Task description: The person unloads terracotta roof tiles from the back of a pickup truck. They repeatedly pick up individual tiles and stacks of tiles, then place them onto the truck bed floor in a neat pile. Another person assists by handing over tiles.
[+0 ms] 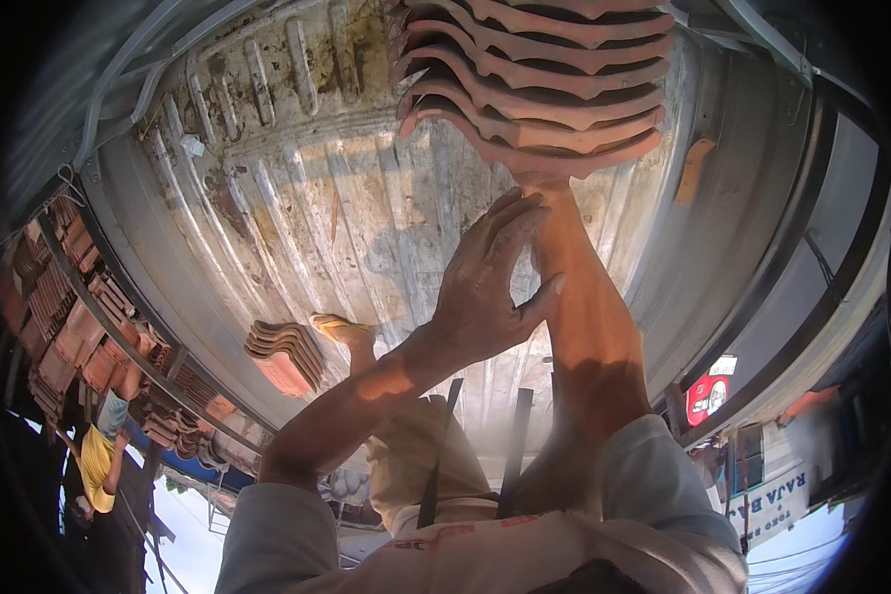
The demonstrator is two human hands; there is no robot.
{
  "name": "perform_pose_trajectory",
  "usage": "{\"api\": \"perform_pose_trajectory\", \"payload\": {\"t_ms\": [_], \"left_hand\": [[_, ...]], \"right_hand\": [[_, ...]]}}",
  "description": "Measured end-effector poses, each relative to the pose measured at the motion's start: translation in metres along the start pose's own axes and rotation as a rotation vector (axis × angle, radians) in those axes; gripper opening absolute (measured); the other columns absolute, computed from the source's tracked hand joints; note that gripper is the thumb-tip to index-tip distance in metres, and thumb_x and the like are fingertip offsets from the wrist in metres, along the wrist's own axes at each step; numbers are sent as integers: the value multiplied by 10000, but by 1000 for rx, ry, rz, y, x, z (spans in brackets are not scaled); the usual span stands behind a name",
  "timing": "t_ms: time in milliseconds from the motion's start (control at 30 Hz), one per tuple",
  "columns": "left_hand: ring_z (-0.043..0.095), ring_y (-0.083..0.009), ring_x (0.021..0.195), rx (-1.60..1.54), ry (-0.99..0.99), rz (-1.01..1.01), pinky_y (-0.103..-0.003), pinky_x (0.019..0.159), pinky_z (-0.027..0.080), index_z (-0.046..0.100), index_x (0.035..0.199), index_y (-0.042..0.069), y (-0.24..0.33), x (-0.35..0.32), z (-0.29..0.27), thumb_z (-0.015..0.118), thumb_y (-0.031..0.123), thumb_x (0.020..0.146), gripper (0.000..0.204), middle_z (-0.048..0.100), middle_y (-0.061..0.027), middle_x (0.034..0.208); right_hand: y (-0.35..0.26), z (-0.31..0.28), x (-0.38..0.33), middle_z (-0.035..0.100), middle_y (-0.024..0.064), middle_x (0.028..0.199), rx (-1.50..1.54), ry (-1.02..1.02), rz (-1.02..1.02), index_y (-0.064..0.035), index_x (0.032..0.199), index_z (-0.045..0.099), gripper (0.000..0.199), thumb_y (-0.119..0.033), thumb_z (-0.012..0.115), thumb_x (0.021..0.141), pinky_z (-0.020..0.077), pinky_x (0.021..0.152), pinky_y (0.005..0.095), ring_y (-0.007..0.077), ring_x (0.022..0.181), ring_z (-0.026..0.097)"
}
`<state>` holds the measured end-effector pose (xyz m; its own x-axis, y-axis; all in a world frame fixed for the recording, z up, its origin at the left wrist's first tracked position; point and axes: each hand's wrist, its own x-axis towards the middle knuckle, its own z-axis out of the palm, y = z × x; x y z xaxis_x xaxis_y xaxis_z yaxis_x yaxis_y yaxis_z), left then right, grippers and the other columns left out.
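Note:
A stack of several wavy terracotta roof tiles [540, 79] fills the top centre. My right hand [544, 183] is at its lower edge and carries it; the fingers are mostly hidden by the tiles. My left hand [485, 287] holds nothing. Its fingers are spread and it rests against my right wrist just below the stack. Both forearms come in from the lower edge, out of light sleeves.
A ribbed, rusty metal truck bed [297, 198] lies behind the hands. On it sit a small stack of tiles [282, 351], my sandalled foot [342, 332] and a loose tile piece [693, 168]. More tiles are piled at left [59, 317], near a person in a yellow shirt [94, 460].

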<state>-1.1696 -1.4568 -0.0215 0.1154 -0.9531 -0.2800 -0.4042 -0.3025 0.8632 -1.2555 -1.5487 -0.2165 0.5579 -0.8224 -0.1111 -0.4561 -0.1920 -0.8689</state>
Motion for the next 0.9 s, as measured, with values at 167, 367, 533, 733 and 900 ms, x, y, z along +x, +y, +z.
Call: {"api": "perform_pose_trajectory", "payload": {"t_ms": [167,367,533,733,900], "left_hand": [[475,-281,1276,-734,420,-614,-408,1079,373,335,1449,-34,-77,37,4,613,545,923,830,473,-203,1377],[500,-252,1219,-844,377,-342,-365,1018,408,387,1409,-72,-89,105,13,555,541,964,776,490,-167,1364],[573,-267,1124,-750,306,-459,-357,959,459,445,1346,-72,-88,96,-2,645,406,940,658,587,-178,1235],[499,-329,1291,-716,404,-564,-423,1072,386,363,1450,-30,-95,-27,-17,619,644,872,924,539,-231,1359],[547,-310,1228,-617,509,-1026,-410,1028,433,435,1424,-34,-172,-267,-51,575,583,926,805,553,-221,1354]], "right_hand": [[-1,6,18,511,104,1397,-100,-60,-81,-106,1416,459,650,-409,677,884,390,1058,437,277,1221,506],[-20,5,20,503,104,1393,173,23,101,-81,1419,426,670,-520,566,933,416,1050,419,268,1263,498],[-35,-9,-9,425,180,1433,1494,342,1064,-83,1505,258,798,-621,444,946,372,1077,554,390,1325,432],[-28,-17,-29,267,259,1523,1460,343,1105,-68,1556,48,878,-675,284,966,379,1063,643,465,1343,404],[-43,-15,-61,211,275,1567,1082,236,1145,-76,1556,104,718,-557,185,1029,261,1165,582,403,1460,244]]}}
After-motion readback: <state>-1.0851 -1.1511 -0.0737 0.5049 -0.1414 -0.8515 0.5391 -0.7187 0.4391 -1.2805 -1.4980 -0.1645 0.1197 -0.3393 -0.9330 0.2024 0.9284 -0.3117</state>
